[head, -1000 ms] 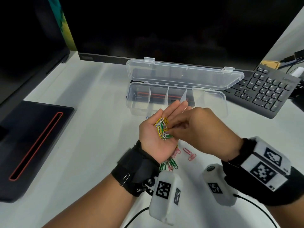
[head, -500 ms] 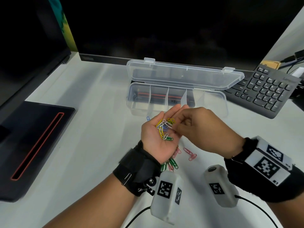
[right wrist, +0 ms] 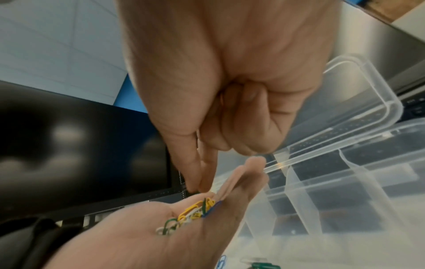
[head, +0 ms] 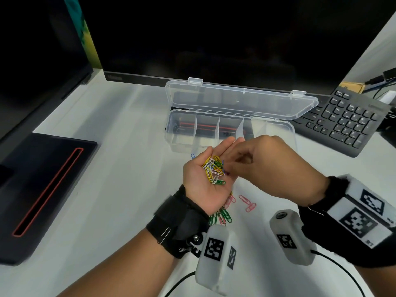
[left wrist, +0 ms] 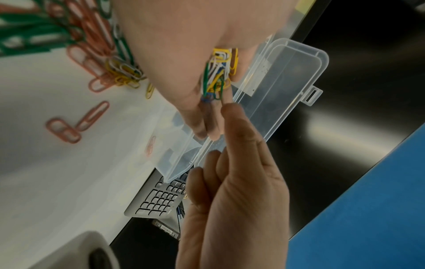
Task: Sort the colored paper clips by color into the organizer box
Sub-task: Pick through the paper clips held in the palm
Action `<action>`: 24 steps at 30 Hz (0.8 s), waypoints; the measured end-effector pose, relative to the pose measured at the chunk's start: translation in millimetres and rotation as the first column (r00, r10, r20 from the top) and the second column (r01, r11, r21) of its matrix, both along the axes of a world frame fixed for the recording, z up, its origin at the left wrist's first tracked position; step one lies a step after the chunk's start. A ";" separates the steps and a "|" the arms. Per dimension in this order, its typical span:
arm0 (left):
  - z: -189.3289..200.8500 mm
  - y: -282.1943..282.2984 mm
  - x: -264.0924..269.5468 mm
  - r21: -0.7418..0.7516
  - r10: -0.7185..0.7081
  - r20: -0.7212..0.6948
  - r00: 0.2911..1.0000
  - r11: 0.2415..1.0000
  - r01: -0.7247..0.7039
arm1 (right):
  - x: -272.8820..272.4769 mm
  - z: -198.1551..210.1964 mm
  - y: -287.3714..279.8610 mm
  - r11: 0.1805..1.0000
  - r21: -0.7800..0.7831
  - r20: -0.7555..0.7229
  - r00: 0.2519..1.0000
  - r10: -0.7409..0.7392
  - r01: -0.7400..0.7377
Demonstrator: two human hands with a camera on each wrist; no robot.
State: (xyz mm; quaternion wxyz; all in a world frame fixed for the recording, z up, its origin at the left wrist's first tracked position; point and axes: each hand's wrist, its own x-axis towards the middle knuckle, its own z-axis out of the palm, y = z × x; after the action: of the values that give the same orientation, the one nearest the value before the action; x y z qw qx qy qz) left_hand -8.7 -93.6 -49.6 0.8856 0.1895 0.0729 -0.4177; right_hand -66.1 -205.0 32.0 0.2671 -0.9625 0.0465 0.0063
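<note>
— Our left hand (head: 205,185) is turned palm up in front of the organizer box (head: 229,133), fingers relaxed and nearly straight, with a small heap of paper clips (head: 214,171) lying on it: yellow, white, green, and a bit of blue.

— And our right hand (head: 270,166)?

— It reaches in from the right. Thumb and forefinger are pressed together at the edge of the heap, the other fingers curled into the palm. We cannot tell whether a clip is actually pinched between those 2 tips.

— Where are the rest of the clips?

— On the white desk (head: 107,189) below our left wrist: a cluster of pink and green clips (head: 224,213), 2 pink clips (head: 247,203) just to its right, and 1 blue clip (head: 192,156) near the box's front wall. The box sits open, lid tilted back against the monitor (head: 214,39); a black keyboard (head: 347,123) lies to its right.
</note>
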 end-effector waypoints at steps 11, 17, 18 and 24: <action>-0.7 1.5 1.6 0.014 -0.015 0.016 1.000 1.000 0.015 | 4.0 -12.5 13.3 0.975 -0.221 -0.008 1.000 0.011 -0.013; -4.1 0.4 1.0 0.034 -0.040 -0.010 0.999 0.999 0.041 | 3.8 -11.4 13.0 0.966 -0.254 -0.013 0.998 0.056 -0.058; -4.8 0.8 1.1 0.045 -0.045 -0.004 0.999 0.998 0.045 | 3.9 -12.4 13.7 0.963 -0.262 -0.012 0.998 0.066 -0.067; -0.2 1.4 -0.5 0.051 -0.037 -0.010 0.999 0.998 0.038 | 3.5 -19.1 12.4 0.985 -0.171 0.023 0.999 0.040 -0.035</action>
State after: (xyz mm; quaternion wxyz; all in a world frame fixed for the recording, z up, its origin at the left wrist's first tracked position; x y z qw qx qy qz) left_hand -9.2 -92.2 -49.9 0.8721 0.2118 0.0840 -0.4331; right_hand -62.6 -192.6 12.9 0.1840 -0.9826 0.0254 -0.0052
